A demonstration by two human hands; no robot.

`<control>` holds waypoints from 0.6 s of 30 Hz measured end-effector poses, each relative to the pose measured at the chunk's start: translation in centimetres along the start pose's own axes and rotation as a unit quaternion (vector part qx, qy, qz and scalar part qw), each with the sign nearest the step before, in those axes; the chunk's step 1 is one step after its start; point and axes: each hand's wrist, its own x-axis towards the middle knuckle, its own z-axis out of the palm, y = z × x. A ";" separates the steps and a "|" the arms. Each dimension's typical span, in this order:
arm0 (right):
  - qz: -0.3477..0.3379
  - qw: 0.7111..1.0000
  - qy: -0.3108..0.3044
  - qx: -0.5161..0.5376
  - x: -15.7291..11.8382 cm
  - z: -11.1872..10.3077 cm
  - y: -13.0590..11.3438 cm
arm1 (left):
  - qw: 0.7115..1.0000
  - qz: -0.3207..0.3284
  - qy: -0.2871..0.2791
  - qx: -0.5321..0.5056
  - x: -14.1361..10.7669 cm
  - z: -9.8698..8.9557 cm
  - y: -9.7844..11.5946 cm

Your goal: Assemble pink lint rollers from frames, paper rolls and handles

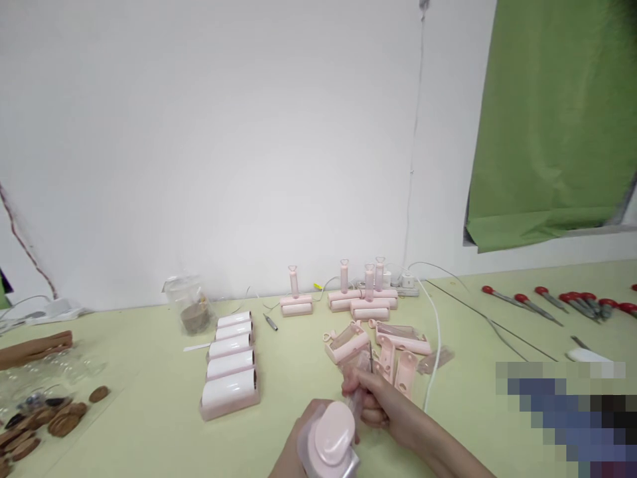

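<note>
My left hand is wrapped around a pale pink lint roller, seen end-on with its rounded end cap towards me; the roller hides most of the fingers. Closed beside it, my right hand grips a clear plastic piece that seems to be the handle. A thin dark rod stands up by the right fingers; I cannot tell whether they hold it. Just beyond the right hand lie several loose pink roller shells and handle parts.
Left of my hands, white rolls in pink shells form a row. Lint rollers with upright handles stand by the wall. A white cable crosses the right side, near red-handled tools. Brown discs and a bagged cup are at left.
</note>
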 end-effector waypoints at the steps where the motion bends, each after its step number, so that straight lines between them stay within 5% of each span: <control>1: 0.005 1.000 -0.011 0.010 0.1 -0.1 0.1 | 1.000 -0.004 -0.019 -0.006 0.2 0.2 0.3; 7: -0.029 0.999 -0.021 0.035 0.8 -0.2 1.0 | 0.989 0.047 -0.131 0.041 -1.0 1.1 3.6; 11: -0.048 0.998 0.006 0.051 1.0 0.6 1.8 | 0.985 0.058 -0.161 0.025 -2.0 1.3 3.6; 14: -0.071 0.994 0.065 0.050 0.5 0.8 1.3 | 0.983 0.026 -0.160 -0.083 -2.3 1.2 3.3; 18: -0.163 0.976 0.130 0.070 -1.1 -0.9 -2.6 | 0.949 0.003 -0.124 -0.290 -2.3 0.7 4.7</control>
